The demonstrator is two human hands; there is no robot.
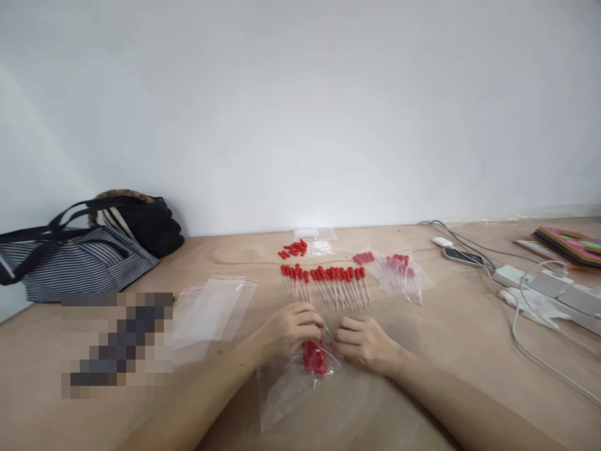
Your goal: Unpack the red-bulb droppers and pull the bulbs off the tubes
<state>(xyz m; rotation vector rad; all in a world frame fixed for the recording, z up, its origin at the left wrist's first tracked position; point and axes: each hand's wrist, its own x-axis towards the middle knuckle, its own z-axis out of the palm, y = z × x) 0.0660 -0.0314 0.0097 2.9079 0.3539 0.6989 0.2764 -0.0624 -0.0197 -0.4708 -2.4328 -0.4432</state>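
A transparent zip bag (286, 391) lies in front of me with several red dropper bulbs (314, 358) bunched inside its upper part. My left hand (297, 327) has its fingers curled over the bag's far left side, closed on the plastic. At the bag's right edge, my right hand (365, 343) is closed too, fingertips bent inward and partly hidden. Just beyond both hands, glass droppers with red bulbs (339, 288) lie side by side in two groups, bulbs pointing away. Filled bags of droppers (402, 279) rest behind the right hand.
Flat zip bags (213, 310) overlap at left. Loose red bulbs (295, 248) and a bag of glass tubes (320, 246) lie near the wall. A striped bag (79, 266) stands far left; a phone (462, 257), power strip (554, 291) and cables occupy the right.
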